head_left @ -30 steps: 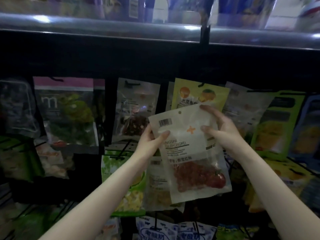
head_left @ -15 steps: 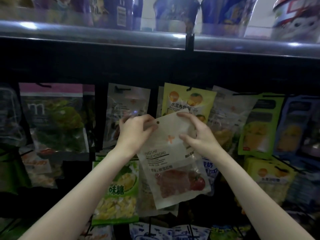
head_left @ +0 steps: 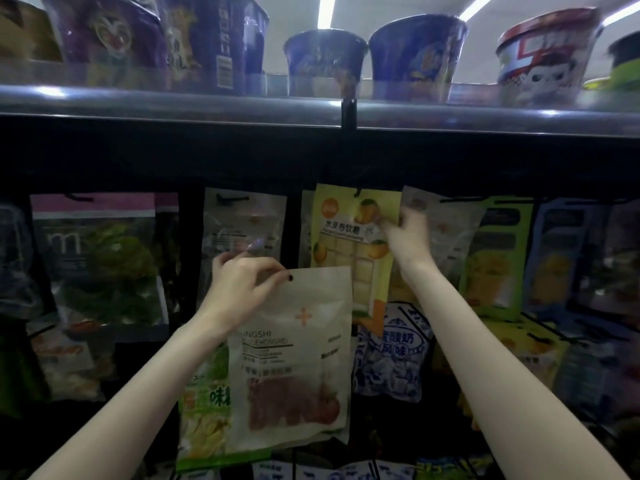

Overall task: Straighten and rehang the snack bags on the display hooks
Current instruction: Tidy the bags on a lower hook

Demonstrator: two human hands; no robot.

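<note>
My left hand [head_left: 240, 289] pinches the top left corner of a white snack bag [head_left: 298, 362] with red dried fruit showing through its window. The bag hangs from my fingers in front of the display, its hang hole beside my fingertips. Up and to the right, my right hand [head_left: 405, 233] pinches the right edge of a yellow fruit-candy bag [head_left: 349, 237] that hangs on a black hook [head_left: 356, 192].
Clear and coloured snack bags hang on hooks to the left [head_left: 242, 230] and right [head_left: 495, 258]. A green bag [head_left: 204, 420] and a blue-white bag [head_left: 391, 358] hang lower down. A metal shelf edge [head_left: 173, 109] above carries instant noodle cups [head_left: 325, 60].
My right hand let go of the white bag and rose to the yellow bag's edge. My left hand now holds the white bag alone. The view tilted up.
</note>
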